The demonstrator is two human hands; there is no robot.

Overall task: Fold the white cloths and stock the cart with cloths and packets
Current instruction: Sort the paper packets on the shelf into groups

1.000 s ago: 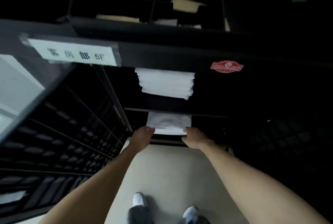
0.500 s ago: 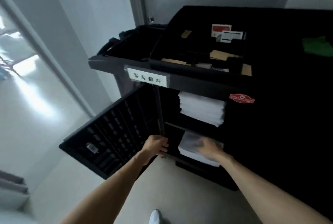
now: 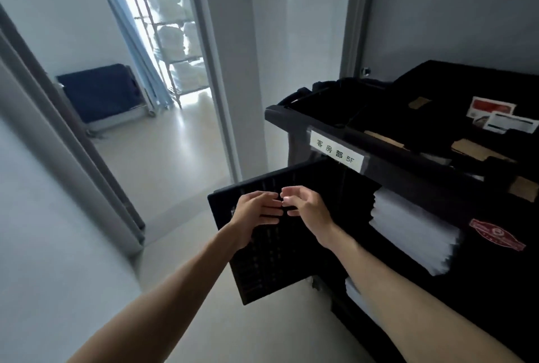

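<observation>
White cloths [image 3: 414, 234] stacked in cart [image 3: 408, 164]; left hand [image 3: 253, 213], right hand [image 3: 306, 208] loose, empty; fetch next cloths squarely.

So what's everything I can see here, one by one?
cart: one, black, right.
cart door: one, black, swung open.
folded cloths: two white stacks on the cart shelves, upper and lower.
label: one, white, cart's top rail.
packets: a few, red and white, top tray.
shelf rack: one, holding white towels, room beyond.
left hand: open, before the door.
right hand: open, beside it.
</observation>
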